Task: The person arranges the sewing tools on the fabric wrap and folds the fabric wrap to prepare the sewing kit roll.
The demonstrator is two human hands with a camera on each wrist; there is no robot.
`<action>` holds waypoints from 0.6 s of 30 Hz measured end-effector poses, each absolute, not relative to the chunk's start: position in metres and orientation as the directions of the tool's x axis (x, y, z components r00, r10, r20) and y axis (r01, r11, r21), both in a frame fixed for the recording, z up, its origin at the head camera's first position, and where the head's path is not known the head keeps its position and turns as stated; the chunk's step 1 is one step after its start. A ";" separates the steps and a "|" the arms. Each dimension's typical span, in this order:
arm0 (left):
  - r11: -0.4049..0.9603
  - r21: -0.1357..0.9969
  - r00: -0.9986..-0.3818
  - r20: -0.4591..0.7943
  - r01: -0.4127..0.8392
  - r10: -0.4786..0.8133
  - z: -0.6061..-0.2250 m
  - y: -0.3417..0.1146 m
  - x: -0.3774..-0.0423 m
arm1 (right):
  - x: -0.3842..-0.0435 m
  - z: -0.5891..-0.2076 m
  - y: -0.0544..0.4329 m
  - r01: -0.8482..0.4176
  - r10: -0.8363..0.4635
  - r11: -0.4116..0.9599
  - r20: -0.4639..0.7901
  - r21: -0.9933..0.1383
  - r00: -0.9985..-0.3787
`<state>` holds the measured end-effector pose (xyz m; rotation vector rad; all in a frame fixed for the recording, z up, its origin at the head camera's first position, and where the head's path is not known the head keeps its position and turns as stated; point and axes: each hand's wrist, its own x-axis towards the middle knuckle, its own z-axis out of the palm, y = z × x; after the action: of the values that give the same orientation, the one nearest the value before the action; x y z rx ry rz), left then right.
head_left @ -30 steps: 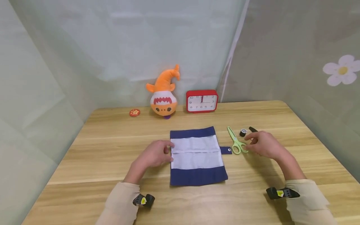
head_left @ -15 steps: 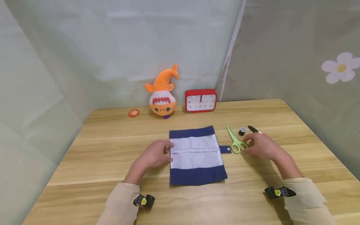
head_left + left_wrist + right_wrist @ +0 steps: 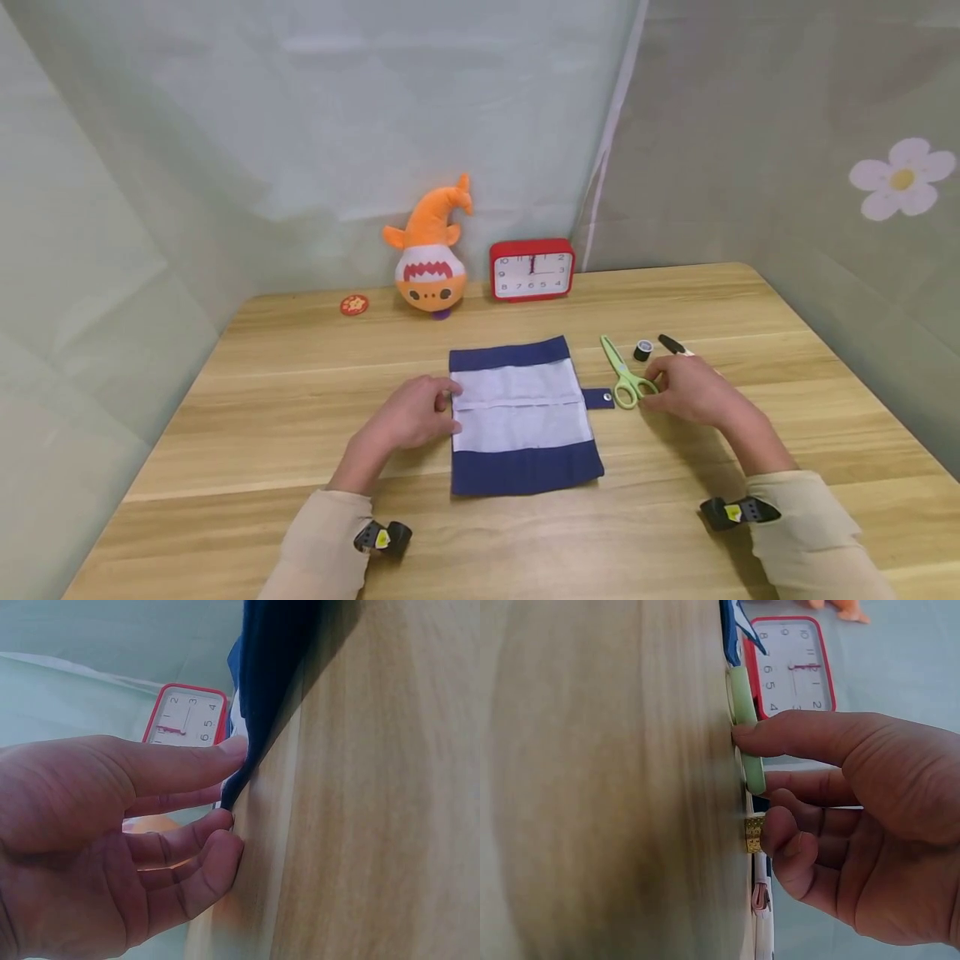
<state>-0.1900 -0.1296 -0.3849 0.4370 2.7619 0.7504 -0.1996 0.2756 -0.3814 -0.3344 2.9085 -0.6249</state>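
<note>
A navy and white cloth case (image 3: 525,400) lies spread on the table, its snap strap pointing right. My left hand (image 3: 414,412) rests at the case's left edge, thumb and index fingertips touching it but set well apart. To the right lie light green scissors (image 3: 628,376), blades pointing away. My right hand (image 3: 692,390) pinches their right handle loop between thumb and index finger. In the right wrist view the thumb presses the green scissors handle (image 3: 745,712), while the other fingers curl loosely. Close to those fingers is a small gold dimpled piece (image 3: 754,834).
A spool of black thread (image 3: 642,350) stands beyond the scissors. A slim black-handled tool (image 3: 672,344) is partly hidden by the right hand. At the back are a red clock (image 3: 532,271), an orange plush toy (image 3: 431,250) and a round red disc (image 3: 354,305).
My right hand has shifted left and its thumb and index finger have come onto the scissors' handle loop. More of the black-handled tool shows. The left hand stays at the case's edge.
</note>
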 end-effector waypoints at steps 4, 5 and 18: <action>0.824 0.528 -0.926 -0.166 0.206 0.338 -0.386 -0.130 -0.191 | -0.200 -0.382 0.275 -0.198 -0.242 0.898 -0.068 -0.392 -0.968; 0.825 0.528 -0.927 -0.168 0.203 0.335 -0.386 -0.129 -0.191 | -0.200 -0.381 0.275 -0.196 -0.240 0.900 -0.067 -0.389 -0.968; 0.826 0.535 -0.929 -0.185 0.177 0.319 -0.386 -0.130 -0.191 | -0.196 -0.372 0.274 -0.119 -0.206 0.849 -0.115 -0.515 -0.972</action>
<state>-0.1906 -0.1298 -0.3863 0.3805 2.7416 0.7660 -0.1955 0.2739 -0.3718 -0.2529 2.8602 -0.7806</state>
